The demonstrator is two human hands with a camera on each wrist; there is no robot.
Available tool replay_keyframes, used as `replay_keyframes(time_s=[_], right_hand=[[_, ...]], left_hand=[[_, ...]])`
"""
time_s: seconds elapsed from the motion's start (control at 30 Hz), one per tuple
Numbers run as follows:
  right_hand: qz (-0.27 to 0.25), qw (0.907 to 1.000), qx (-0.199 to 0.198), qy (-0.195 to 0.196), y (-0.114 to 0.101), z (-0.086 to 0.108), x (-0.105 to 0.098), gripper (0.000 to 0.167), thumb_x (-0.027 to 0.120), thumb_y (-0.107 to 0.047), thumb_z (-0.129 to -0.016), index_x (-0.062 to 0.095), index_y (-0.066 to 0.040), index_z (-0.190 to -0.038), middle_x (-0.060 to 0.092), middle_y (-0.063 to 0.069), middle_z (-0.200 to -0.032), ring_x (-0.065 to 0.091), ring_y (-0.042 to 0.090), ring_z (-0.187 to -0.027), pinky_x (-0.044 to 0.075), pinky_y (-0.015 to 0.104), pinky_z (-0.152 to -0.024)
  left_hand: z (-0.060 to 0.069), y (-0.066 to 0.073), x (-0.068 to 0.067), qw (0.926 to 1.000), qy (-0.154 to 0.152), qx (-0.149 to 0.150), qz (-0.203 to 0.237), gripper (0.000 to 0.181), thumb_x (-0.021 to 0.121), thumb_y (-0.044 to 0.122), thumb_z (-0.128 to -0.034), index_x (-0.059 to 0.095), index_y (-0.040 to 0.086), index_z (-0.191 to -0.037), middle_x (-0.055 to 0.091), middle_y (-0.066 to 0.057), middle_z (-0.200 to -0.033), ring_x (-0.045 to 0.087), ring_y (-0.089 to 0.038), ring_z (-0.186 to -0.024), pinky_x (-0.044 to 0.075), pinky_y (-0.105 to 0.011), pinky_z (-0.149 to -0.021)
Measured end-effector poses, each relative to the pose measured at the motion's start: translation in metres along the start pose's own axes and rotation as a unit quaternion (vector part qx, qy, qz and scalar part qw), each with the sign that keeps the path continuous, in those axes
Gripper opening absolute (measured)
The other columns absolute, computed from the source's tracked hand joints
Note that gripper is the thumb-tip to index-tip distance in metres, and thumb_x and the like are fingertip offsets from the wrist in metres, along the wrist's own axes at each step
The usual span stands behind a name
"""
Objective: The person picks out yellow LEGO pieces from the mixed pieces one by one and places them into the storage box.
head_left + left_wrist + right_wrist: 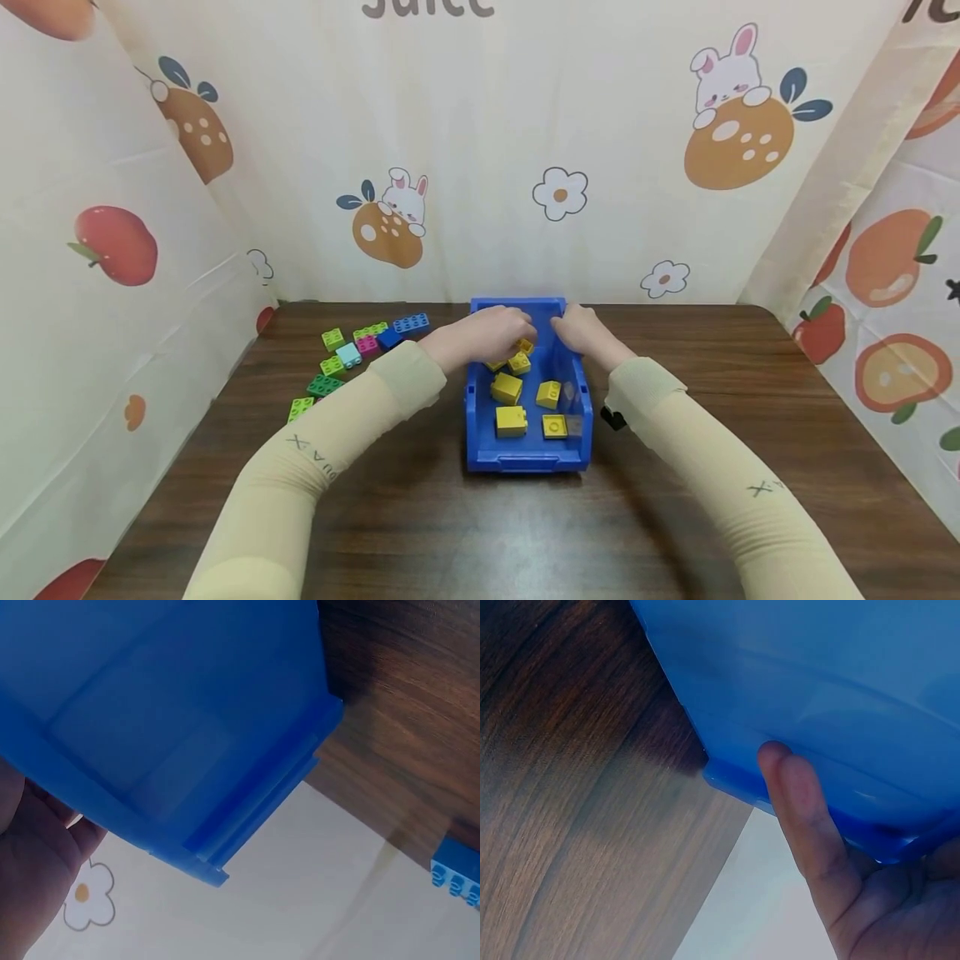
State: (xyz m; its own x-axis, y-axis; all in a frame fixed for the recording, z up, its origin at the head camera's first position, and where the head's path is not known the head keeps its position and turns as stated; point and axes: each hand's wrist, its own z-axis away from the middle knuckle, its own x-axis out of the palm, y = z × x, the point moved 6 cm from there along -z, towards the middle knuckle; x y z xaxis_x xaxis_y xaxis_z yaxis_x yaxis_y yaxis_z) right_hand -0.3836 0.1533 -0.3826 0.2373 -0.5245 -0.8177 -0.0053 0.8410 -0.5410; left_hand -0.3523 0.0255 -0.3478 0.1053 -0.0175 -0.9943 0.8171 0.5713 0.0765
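A blue plastic storage bin (528,461) stands at the back middle of the table with several yellow toy bricks (512,422) inside. My left hand (495,329) reaches over its left wall with bent fingers, close to yellow bricks at the rear. In the left wrist view the outer wall of the bin (187,742) hides the fingertips, so whether they pinch a brick is unclear. My right hand (587,332) grips the right wall near the back. In the right wrist view its fingers (806,817) lie along the outside, with the rest of the hand at the rim.
Left of the bin, loose bricks in green, pink, light blue and blue lie on the brown table (517,533), among them a long blue brick (411,323). A printed curtain (480,125) rises behind the table's back edge and along both sides.
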Motion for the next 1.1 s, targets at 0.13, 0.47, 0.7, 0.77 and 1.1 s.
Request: replay_keyframes(time_s=[0.13, 0.47, 0.7, 0.77, 1.1], right_hand=[[0.006, 0.9999, -0.007, 0.007, -0.001, -0.002, 0.001, 0.036, 0.033, -0.024, -0.100, 0.054, 0.005, -0.105, 0.051, 0.008, -0.066, 0.060, 0.018, -0.058, 0.049, 0.022, -0.048], [0.018, 0.9997, -0.014, 0.006, -0.002, -0.002, 0.001, 0.032, 0.033, -0.024, -0.100, 0.045, -0.007, -0.076, 0.040, 0.000, -0.056, 0.053, 0.014, -0.049, 0.044, 0.021, -0.044], [0.022, 0.9997, -0.013, 0.004, -0.002, -0.002, 0.000, 0.034, 0.033, -0.023, -0.100, 0.043, -0.008, -0.071, 0.038, 0.000, -0.054, 0.050, 0.013, -0.047, 0.043, 0.020, -0.044], [0.020, 0.9997, -0.013, 0.002, -0.002, -0.002, 0.000, 0.034, 0.033, -0.023, -0.100, 0.041, -0.009, -0.070, 0.037, -0.001, -0.054, 0.047, 0.013, -0.046, 0.042, 0.021, -0.043], [0.010, 0.9999, -0.010, -0.008, -0.001, -0.005, 0.000, 0.032, 0.033, -0.022, -0.098, 0.044, -0.009, -0.072, 0.039, -0.001, -0.054, 0.046, 0.011, -0.045, 0.041, 0.021, -0.043]], left_hand=[[-0.006, -0.001, 0.004, 0.9999, -0.013, -0.004, -0.007, 0.030, 0.063, 0.011, -0.0903, 0.067, 0.015, -0.119, 0.066, 0.000, -0.113, 0.061, -0.014, -0.102, 0.050, -0.027, -0.091], [-0.020, 0.003, 0.004, 0.9988, -0.048, 0.003, -0.010, 0.029, 0.060, 0.009, -0.0920, 0.066, 0.012, -0.120, 0.066, -0.001, -0.117, 0.062, -0.015, -0.106, 0.049, -0.027, -0.093], [-0.026, 0.006, 0.006, 0.9975, -0.069, 0.017, -0.001, 0.028, 0.061, 0.009, -0.0911, 0.066, 0.013, -0.119, 0.067, 0.002, -0.113, 0.061, -0.012, -0.097, 0.049, -0.025, -0.092], [-0.028, 0.008, 0.007, 0.9969, -0.074, 0.026, -0.008, 0.026, 0.061, 0.010, -0.0915, 0.067, 0.013, -0.116, 0.067, 0.002, -0.110, 0.061, -0.011, -0.092, 0.049, -0.025, -0.091], [-0.038, 0.015, 0.019, 0.9899, -0.120, 0.040, -0.065, 0.022, 0.058, 0.014, -0.0938, 0.066, 0.014, -0.114, 0.067, 0.002, -0.110, 0.060, -0.011, -0.089, 0.049, -0.025, -0.091]])
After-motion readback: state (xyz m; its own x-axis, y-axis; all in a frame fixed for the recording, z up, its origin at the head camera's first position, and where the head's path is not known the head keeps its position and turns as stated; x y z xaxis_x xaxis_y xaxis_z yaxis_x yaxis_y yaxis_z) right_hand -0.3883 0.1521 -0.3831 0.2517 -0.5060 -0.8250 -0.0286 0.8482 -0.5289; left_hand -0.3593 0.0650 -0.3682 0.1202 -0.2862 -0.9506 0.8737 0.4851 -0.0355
